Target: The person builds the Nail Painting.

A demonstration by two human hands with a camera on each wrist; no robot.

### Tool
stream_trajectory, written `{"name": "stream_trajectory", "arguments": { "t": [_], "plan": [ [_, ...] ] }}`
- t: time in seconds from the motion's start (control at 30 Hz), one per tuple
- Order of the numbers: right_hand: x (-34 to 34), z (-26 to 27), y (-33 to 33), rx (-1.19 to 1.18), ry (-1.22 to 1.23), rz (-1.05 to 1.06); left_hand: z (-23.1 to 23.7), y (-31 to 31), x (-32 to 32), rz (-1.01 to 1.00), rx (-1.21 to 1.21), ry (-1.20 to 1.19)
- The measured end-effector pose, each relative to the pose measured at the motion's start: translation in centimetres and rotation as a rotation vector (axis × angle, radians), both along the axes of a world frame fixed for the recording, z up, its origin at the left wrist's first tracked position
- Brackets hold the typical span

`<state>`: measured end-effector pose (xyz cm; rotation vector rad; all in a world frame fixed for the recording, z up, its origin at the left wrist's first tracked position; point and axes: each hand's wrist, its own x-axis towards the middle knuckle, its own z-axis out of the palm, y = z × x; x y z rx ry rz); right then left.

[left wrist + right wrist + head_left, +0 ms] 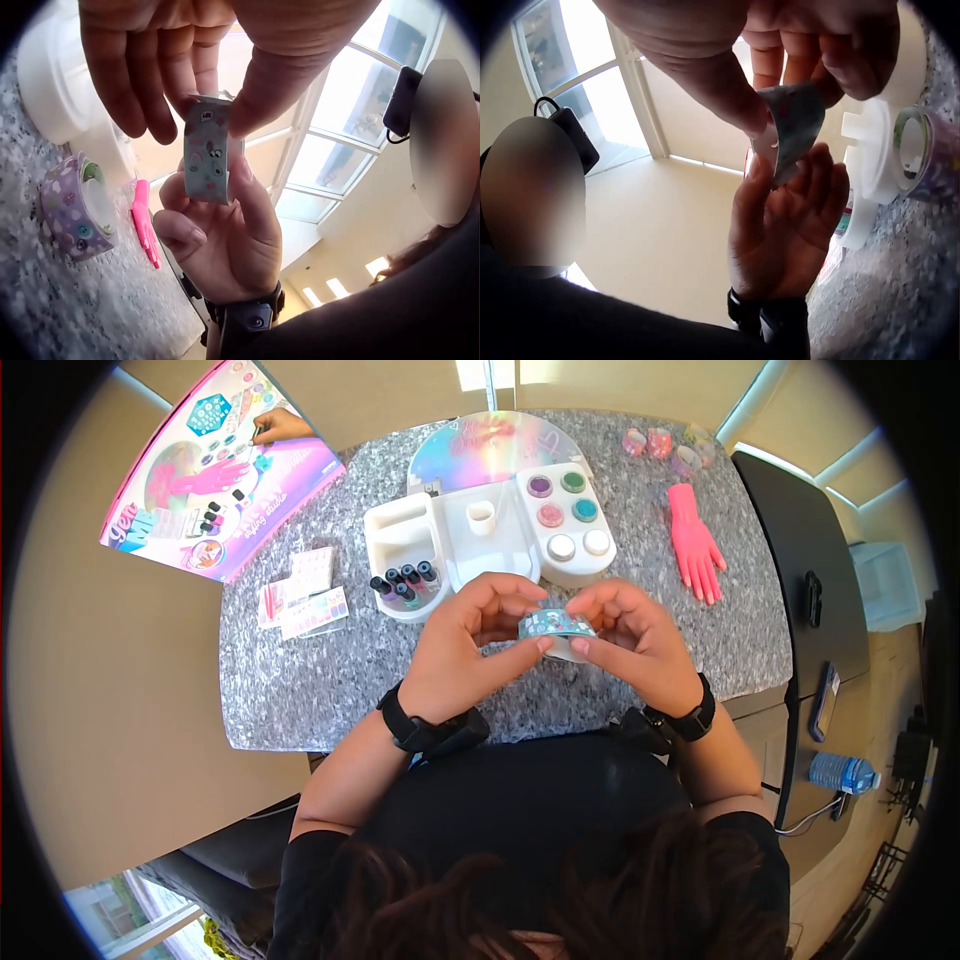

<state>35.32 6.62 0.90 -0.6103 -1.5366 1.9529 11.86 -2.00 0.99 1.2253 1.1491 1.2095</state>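
Observation:
A teal roll of printed sticker tape (556, 623), patterned with small pictures, is held up between both hands over the near part of the table. My left hand (462, 645) pinches its left side between thumb and fingers. On the opposite side my right hand (640, 640) pinches it the same way. A loose edge of the strip (214, 97) sticks up at the top of the roll in the left wrist view. Close by on the table stands a purple printed roll (71, 210), which the hands hide in the head view.
Ahead stands a white nail station (490, 560) with small polish bottles (408, 582) and glitter pots (550, 515). To its right lie a pink model hand (692, 545) and more rolls (658, 443). At left are sticker sheets (313, 615) and a box (215, 475).

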Motion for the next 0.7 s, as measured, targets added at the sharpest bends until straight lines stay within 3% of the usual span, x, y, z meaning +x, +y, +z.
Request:
{"name": "stream_trajectory", "arguments": {
  "t": [0.17,0.33,0.43,0.63,0.7],
  "plan": [
    [0.8,-0.2,0.6,0.06,-0.297,0.005,-1.7,0.3,-0.8,0.102,-0.128,-0.002],
    [1.1,-0.6,0.9,0.047,-0.232,0.053,-0.1,-0.1,-1.1,0.082,-0.242,-0.092],
    [0.8,-1.0,0.8,0.099,-0.268,-0.038,-1.0,0.3,-1.2,0.075,-0.247,-0.073],
    [0.1,-1.6,0.9,0.005,-0.376,-0.098,-2.2,0.4,-0.8,0.079,-0.248,0.041],
    [0.1,-1.7,1.0,0.02,-0.508,-0.086,-2.3,0.4,-0.5,0.105,-0.241,0.185]
  ]
}}
